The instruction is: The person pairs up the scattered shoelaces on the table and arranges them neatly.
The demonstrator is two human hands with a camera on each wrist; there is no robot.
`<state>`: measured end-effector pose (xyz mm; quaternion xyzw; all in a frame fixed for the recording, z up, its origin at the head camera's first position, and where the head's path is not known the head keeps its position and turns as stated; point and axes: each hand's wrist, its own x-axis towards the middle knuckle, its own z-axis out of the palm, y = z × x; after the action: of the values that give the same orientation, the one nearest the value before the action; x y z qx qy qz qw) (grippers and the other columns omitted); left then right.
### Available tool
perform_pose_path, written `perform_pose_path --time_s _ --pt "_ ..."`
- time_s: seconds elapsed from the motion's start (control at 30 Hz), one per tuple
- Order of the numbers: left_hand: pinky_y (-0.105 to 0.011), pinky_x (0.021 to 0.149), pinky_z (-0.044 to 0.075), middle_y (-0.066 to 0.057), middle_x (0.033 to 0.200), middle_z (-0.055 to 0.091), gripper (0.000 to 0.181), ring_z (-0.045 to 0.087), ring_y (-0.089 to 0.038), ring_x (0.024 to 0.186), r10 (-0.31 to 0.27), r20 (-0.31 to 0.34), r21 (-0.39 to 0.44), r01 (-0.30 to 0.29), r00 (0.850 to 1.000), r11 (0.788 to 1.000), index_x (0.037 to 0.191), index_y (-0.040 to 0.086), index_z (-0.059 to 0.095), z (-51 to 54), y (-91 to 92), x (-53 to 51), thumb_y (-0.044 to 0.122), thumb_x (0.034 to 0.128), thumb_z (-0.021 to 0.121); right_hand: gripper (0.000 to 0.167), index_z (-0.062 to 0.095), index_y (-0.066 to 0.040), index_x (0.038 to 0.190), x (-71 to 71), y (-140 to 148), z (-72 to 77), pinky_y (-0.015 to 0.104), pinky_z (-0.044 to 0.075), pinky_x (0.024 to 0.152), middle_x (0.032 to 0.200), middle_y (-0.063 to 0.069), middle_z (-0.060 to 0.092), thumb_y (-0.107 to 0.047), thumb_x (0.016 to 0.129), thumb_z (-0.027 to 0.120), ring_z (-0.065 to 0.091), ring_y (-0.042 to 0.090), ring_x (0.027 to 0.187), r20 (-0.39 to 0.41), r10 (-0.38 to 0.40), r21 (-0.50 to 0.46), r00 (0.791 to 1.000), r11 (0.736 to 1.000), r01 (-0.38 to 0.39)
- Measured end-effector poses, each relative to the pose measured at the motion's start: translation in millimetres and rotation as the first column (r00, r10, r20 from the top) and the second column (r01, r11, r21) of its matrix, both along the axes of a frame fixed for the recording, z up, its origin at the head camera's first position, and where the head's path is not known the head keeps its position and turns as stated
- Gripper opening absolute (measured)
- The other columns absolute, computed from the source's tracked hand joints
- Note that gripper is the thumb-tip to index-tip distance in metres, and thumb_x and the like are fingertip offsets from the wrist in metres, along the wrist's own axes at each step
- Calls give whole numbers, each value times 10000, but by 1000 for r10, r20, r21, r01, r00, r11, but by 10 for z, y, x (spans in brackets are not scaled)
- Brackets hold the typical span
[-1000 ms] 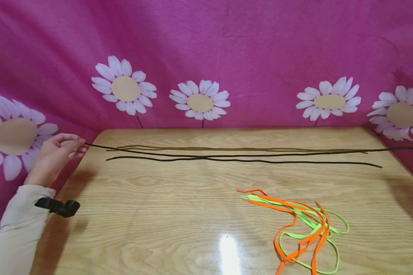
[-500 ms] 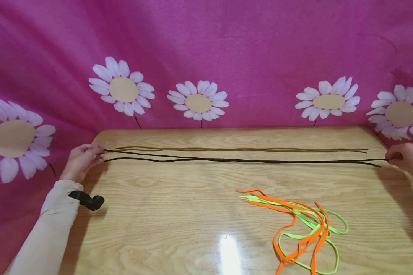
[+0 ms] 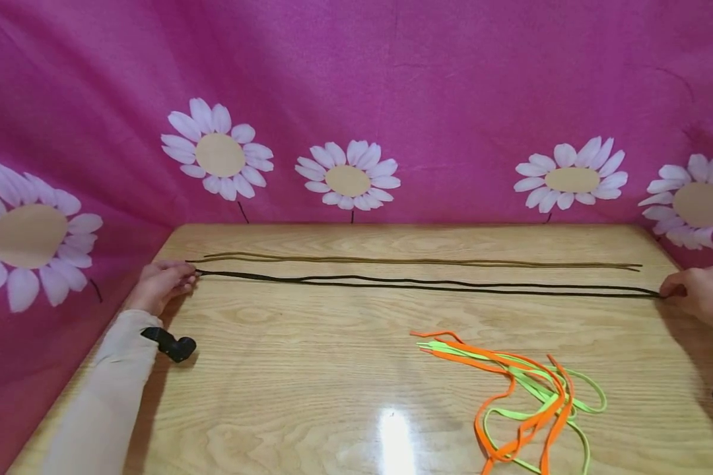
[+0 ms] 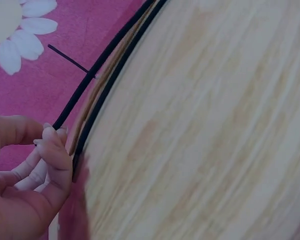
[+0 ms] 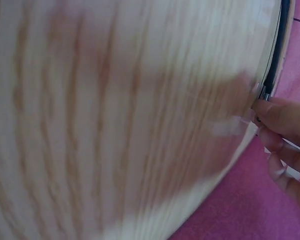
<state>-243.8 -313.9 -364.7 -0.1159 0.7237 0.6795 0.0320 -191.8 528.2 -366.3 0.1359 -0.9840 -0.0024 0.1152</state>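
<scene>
Two black laces (image 3: 451,284) stretch side by side across the table, touching near the left and slightly apart toward the right. At their left ends my left hand (image 3: 162,285) pinches a black lace; in the left wrist view the hand (image 4: 32,175) has thumb and finger on one black lace (image 4: 82,90), with another beside it. My right hand (image 3: 701,295) pinches at the right ends, and the right wrist view shows the hand (image 5: 287,130) there too, on the black lace tips. Behind them lie two brown laces (image 3: 392,261), roughly parallel.
Orange laces (image 3: 529,429) and green laces (image 3: 591,402) lie in a loose tangle at the front right of the wooden table (image 3: 273,396). A pink cloth with daisies (image 3: 440,99) hangs behind the table and at its sides.
Both hands have come down and inward with the held black lace, then slightly toward the front. It was crossing the brown laces and now lies beside the other black lace, in front of them.
</scene>
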Motion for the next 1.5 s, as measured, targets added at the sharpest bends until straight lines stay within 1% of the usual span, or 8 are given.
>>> perform_pose_path --time_s 0.27,0.6,0.73,0.8,1.0,1.07,1.23,1.5 --pt "-153 498 468 85 606 621 75 579 -3 535 52 38 -134 -46 998 990 923 -7 590 -35 33 -39 10 933 517 131 649 -47 686 -27 -61 -34 510 426 503 670 153 642 -7 629 760 586 426 632 -23 -55 -10 998 998 55" --pt "-164 474 477 122 534 576 108 564 15 477 109 64 -315 -83 992 945 982 -39 523 -28 54 -76 53 925 518 136 606 -3 710 1 -103 -62 463 370 448 607 109 556 46 636 710 531 334 549 -63 -109 -49 992 993 106" --pt "-179 473 485 116 544 566 145 551 17 473 118 33 -427 -92 992 899 994 -64 508 -57 -7 -65 65 926 509 207 615 52 799 -32 -147 -97 494 434 501 668 188 580 90 619 708 561 370 604 -92 -52 -43 994 998 48" --pt "-200 487 498 54 571 600 173 565 -8 491 111 13 -505 -89 994 858 1017 -68 493 -66 -27 -53 79 929 510 236 637 50 820 -54 -170 -121 510 463 542 707 214 596 122 606 706 581 391 643 -109 -4 -32 994 999 0" --pt "-420 708 482 -258 943 644 277 611 -315 773 -34 -40 -774 -9 999 633 1106 -60 557 -68 -3 -11 169 951 535 207 668 6 808 -85 -205 -131 532 480 562 771 210 602 123 645 720 595 419 685 -74 -23 0 997 1000 23" --pt "-448 720 470 -254 913 645 244 602 -354 787 -114 -57 -812 21 992 584 1085 -39 600 -63 11 -11 160 953 554 193 660 2 797 -83 -212 -120 535 483 574 755 197 604 123 658 715 596 406 679 -51 -36 9 998 999 36" --pt "-345 609 440 -124 738 642 156 575 -238 648 -191 -46 -836 67 981 544 1019 -7 631 -33 37 -17 126 950 587 209 627 14 747 -85 -205 -112 498 481 558 651 149 584 169 623 693 574 335 599 -59 8 10 998 1000 -8" --pt "-312 586 420 -148 743 642 142 573 -229 639 -169 -56 -829 48 984 557 996 -22 628 -46 7 -23 105 935 612 191 633 -13 711 -89 -213 -103 458 478 546 627 136 592 159 642 680 572 316 588 -50 3 -2 999 1000 -3"
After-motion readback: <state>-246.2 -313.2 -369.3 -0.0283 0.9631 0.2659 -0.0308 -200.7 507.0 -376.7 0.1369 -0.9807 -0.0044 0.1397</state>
